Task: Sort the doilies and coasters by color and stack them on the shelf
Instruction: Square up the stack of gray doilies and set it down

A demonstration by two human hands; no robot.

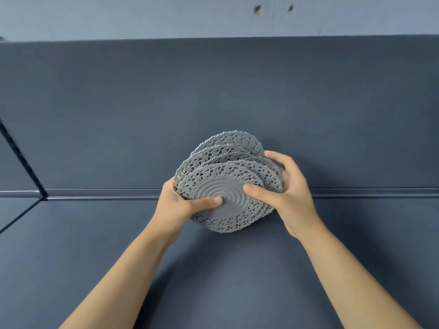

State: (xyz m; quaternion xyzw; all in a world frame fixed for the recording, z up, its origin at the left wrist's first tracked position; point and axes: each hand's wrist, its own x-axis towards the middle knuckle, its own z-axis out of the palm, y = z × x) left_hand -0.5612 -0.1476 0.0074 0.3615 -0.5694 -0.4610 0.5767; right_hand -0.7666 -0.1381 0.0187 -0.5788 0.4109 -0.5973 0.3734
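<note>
Grey, lace-edged round plastic doilies (228,162) sit fanned in a loose stack between a person's two bare hands, held tilted at the rear edge of a slate-blue shelf (95,245), near the middle of its width. The left grip (180,205) clasps the stack's left rim, its thumb (211,201) pressed on the ribbed, ringed centre of the frontmost doily and its fingers tucked out of sight behind. The right grip (285,195) curls around the right rim, thumb (251,188) on the front face and fingers wrapped over the edges of the doilies behind. The upper doilies spread up and back toward the shelf's dark back panel (166,103); whether they touch it cannot be told. The lowest rim hangs close over the shelf floor, just in front of the raised ridge (107,193) where floor meets back panel; contact there cannot be told either. A paler blue-grey wall (142,15) rises above the panel.
</note>
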